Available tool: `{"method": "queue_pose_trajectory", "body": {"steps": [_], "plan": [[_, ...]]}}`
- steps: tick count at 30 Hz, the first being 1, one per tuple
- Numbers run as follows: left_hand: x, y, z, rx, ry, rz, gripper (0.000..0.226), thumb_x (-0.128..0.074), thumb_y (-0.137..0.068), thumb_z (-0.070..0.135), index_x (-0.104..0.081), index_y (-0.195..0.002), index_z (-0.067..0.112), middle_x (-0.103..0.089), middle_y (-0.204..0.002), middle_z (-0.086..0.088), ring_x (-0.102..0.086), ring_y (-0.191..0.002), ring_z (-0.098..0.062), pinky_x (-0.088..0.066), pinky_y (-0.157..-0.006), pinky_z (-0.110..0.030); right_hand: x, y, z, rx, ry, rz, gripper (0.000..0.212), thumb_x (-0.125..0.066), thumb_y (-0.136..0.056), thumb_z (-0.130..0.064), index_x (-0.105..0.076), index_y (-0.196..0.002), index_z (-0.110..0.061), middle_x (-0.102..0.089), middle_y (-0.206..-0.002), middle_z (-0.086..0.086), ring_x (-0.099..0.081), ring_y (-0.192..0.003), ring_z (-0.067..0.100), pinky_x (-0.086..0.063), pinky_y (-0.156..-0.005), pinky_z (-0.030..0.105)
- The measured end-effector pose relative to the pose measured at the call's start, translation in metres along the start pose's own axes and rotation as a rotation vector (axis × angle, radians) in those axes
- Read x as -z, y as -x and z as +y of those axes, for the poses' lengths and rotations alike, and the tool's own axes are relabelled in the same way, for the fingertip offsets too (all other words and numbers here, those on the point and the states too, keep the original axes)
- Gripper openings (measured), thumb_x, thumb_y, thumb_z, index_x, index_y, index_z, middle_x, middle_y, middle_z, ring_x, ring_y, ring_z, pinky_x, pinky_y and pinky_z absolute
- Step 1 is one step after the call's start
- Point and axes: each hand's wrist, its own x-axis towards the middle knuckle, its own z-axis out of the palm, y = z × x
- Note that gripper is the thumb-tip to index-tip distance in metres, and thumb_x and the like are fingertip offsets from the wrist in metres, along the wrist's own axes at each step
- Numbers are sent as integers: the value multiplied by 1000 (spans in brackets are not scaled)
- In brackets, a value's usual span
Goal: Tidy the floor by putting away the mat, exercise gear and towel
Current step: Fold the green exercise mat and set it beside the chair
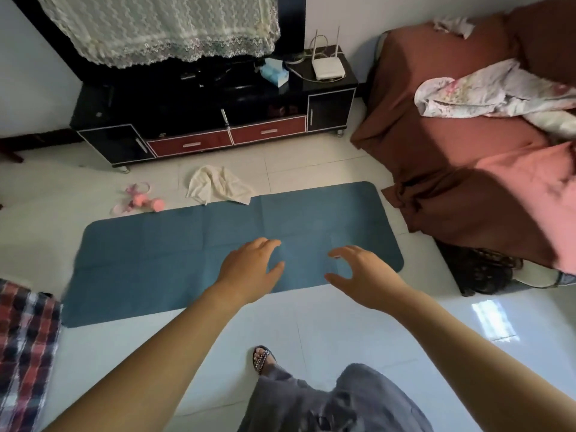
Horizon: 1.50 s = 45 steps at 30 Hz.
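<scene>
A pale tiled floor fills the room, seen from above through the eyes of a standing person. On the right stands a sofa draped in reddish-brown cloth, with a crumpled floral blanket lying on its seat. Against the far wall sits a low black TV cabinet with two red drawers. A black television on it is partly covered by a white lace cloth.

A blue exercise mat lies unrolled flat on the floor in the middle of the view, its long side running left to right in front of the cabinet. A red and black plaid cloth shows at the left edge.

Both bare arms reach forward. The left hand and right hand appear over the near half of the mat, side by side and apart, fingers spread and loosely curved, holding nothing.

A cream towel lies crumpled on the floor, touching the mat's far edge. Left of it, just beyond the mat, rest a pink dumbbell and a pink band. A sandalled foot stands on the tiles below the hands. On the cabinet top sit a white router and a blue tissue pack.
</scene>
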Motion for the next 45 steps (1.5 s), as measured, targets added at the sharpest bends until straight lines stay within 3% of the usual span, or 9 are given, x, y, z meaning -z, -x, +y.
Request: {"method": "queue_pose_trajectory", "body": {"steps": [7,12,17,22,26,32,38,41,45], "plan": [[-10,-65,-9,-16,6,10,49,-43,-93,42,-36,-139,26,-41,-141,7,-42,-127,-16,-38,-97,-30,10,-55,31,-37,-10,-28,48,-58,-89,-42,-49,-132,-21,-51,-135,-4,-49,-121,15,-39,-98,26],[-74,-139,-24,28,33,18,48,-43,-94,42,-37,-139,26,-40,-141,9,-41,-127,-15,-38,-95,-30,-28,-140,89,0,-4,-64,49,-58,-89,-44,-48,-133,-23,-50,-137,-5,-48,-123,14,-39,-99,26],[-183,-224,-61,60,57,3,48,-43,-93,43,-36,-139,28,-38,-143,10,-41,-128,-15,-39,-95,-29,-119,-231,167,-11,-33,-68,47,-58,-89,-41,-50,-131,-22,-52,-134,-5,-49,-121,13,-40,-97,25],[-320,-299,-129,16,-30,94,51,-49,-88,48,-45,-133,25,-48,-134,6,-50,-119,-18,-44,-89,-32,-252,-318,246,-1,-115,-26,44,-61,-88,-37,-54,-128,-19,-56,-129,-3,-51,-119,13,-38,-95,22],[-427,-339,-182,44,-95,53,52,-48,-89,48,-40,-136,26,-44,-137,6,-49,-120,-19,-42,-90,-31,-348,-386,306,93,-43,-39,43,-60,-89,-37,-54,-127,-19,-55,-130,-2,-51,-119,16,-39,-94,24],[-558,-398,-239,126,-159,40,53,-45,-90,49,-36,-137,27,-42,-139,7,-46,-123,-19,-40,-93,-33,-456,-474,386,280,115,-88,46,-57,-89,-38,-50,-131,-19,-50,-135,-1,-46,-125,21,-42,-100,37],[-657,-420,-236,168,-107,15,52,-47,-90,46,-37,-137,24,-42,-138,3,-46,-122,-22,-40,-92,-33,-518,-500,442,273,260,-181,52,-58,-88,-42,-45,-134,-21,-40,-143,0,-38,-130,24,-39,-102,43],[-666,-411,-235,150,-152,-60,51,-48,-91,43,-37,-136,22,-40,-138,0,-44,-122,-24,-41,-92,-36,-520,-485,451,243,239,-200,54,-59,-87,-43,-44,-134,-22,-37,-144,-1,-36,-131,22,-39,-103,43],[-669,-409,-240,109,-84,-28,49,-49,-91,40,-38,-136,22,-39,-138,1,-44,-121,-24,-42,-92,-34,-525,-473,453,233,206,-164,55,-59,-87,-42,-43,-135,-20,-37,-144,0,-36,-131,23,-38,-103,43]]}}
